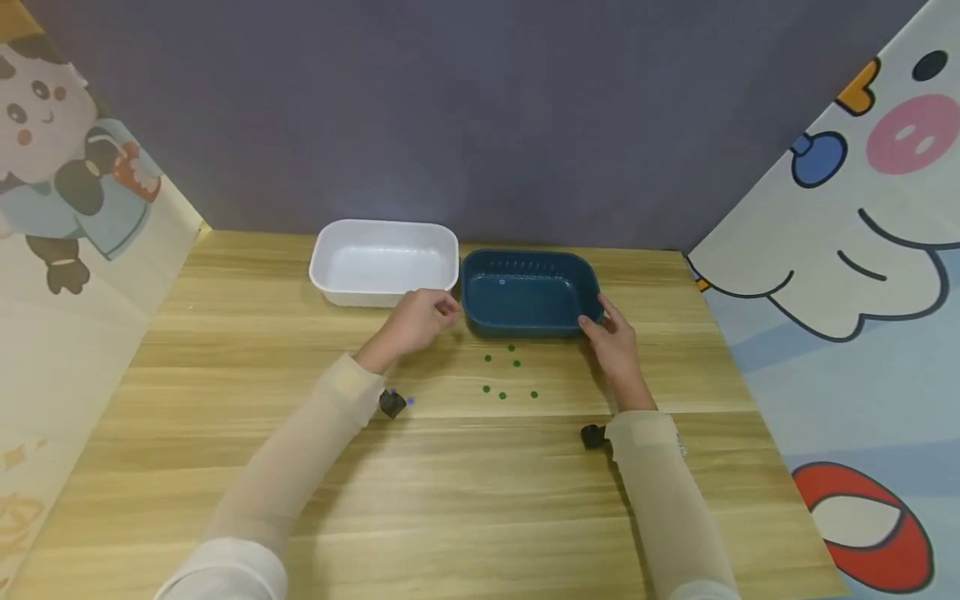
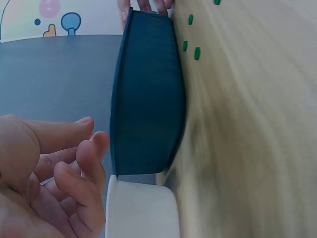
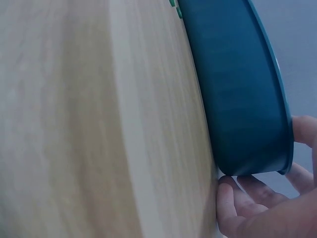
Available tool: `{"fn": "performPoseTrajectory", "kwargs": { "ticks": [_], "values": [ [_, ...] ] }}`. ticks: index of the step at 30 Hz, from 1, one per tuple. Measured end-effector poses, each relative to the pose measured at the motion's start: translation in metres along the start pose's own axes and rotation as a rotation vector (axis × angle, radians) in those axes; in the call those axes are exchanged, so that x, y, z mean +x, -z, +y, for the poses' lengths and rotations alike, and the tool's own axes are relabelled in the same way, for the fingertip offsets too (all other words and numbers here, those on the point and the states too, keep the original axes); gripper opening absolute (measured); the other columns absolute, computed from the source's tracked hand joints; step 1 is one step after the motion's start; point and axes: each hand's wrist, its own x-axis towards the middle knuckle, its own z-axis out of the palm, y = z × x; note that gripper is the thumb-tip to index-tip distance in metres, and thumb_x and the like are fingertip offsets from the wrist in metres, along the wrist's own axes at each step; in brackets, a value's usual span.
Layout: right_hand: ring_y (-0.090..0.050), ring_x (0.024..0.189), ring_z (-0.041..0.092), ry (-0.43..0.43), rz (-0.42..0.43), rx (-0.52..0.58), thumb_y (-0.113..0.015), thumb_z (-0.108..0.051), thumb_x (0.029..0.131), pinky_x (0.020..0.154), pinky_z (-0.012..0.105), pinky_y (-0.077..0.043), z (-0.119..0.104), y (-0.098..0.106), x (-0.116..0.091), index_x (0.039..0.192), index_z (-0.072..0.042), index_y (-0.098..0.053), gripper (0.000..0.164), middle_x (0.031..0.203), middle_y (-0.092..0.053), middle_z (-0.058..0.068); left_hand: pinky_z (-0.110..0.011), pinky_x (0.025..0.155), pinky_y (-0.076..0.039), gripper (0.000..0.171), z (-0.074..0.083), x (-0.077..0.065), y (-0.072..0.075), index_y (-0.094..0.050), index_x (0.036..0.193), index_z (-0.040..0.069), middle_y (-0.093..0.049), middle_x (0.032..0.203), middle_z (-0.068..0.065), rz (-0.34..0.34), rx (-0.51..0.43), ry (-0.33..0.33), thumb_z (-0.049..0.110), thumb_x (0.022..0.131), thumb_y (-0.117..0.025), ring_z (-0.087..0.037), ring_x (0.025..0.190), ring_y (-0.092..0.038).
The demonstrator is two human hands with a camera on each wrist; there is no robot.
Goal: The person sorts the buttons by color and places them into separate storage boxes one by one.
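Observation:
A dark teal plastic basin (image 1: 534, 326) stands on the table, with a small pale blue dot (image 1: 502, 282) visible on its inside. At its right end my right hand (image 1: 613, 346) grips it, thumb at the rim and the other fingers round the end wall (image 3: 250, 148). My left hand (image 1: 420, 321) hovers at the basin's left front corner, in front of the white basin (image 1: 386, 298). Its fingers (image 2: 81, 191) are loosely curled, with nothing visible between them. Several small green discs (image 1: 502, 396) lie on the wood in front of the teal basin.
The white basin stands just left of the teal one, near the grey back wall (image 1: 450, 117). A small blue piece (image 1: 411, 401) shows on the table (image 1: 465, 517) beside the left wrist's black camera (image 1: 392, 404). Printed panels rise at both sides.

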Motion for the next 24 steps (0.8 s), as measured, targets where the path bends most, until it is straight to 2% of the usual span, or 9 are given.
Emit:
{"fn": "performPoseTrajectory", "kwargs": {
  "ticks": [6,12,21,24],
  "values": [
    [-0.041,0.139,0.028,-0.013,0.004,0.027,-0.067,-0.023,0.099,0.102,0.035,-0.049,0.017,0.003,0.013,0.159,-0.025,-0.033,0.069,0.159,-0.032,0.018,-0.039,0.083,-0.055,0.018,-0.007,-0.006,-0.007,-0.072,0.109,-0.001,-0.071,0.1,-0.011,-0.019,0.014,-0.018,0.009,0.094,-0.071,-0.027,0.094,-0.065],
    [-0.035,0.144,0.023,0.011,0.013,0.02,-0.069,-0.032,0.098,0.11,0.041,-0.044,0.035,0.003,0.025,0.157,-0.034,-0.035,0.069,0.163,-0.025,0.013,-0.039,0.083,-0.054,0.018,-0.013,-0.013,-0.008,-0.073,0.107,0.001,-0.071,0.098,-0.008,-0.017,0.082,-0.009,0.011,0.093,-0.073,-0.025,0.091,-0.064],
    [-0.037,0.143,0.026,0.038,0.012,-0.006,-0.07,-0.035,0.097,0.109,0.045,-0.045,0.034,0.005,0.025,0.158,-0.031,-0.035,0.07,0.163,-0.026,0.015,-0.041,0.087,-0.053,0.016,-0.026,-0.022,-0.002,-0.075,0.104,0.004,-0.071,0.098,-0.009,-0.014,0.202,0.014,0.014,0.092,-0.074,-0.026,0.093,-0.065],
    [-0.039,0.14,0.025,0.038,0.014,-0.008,-0.07,-0.035,0.096,0.105,0.039,-0.047,0.035,0.005,0.026,0.158,-0.031,-0.036,0.071,0.162,-0.028,0.014,-0.043,0.087,-0.053,0.015,-0.029,-0.024,0.0,-0.075,0.103,0.004,-0.07,0.102,-0.01,-0.014,0.213,0.046,0.014,0.091,-0.074,-0.027,0.095,-0.064]
  ]
}}
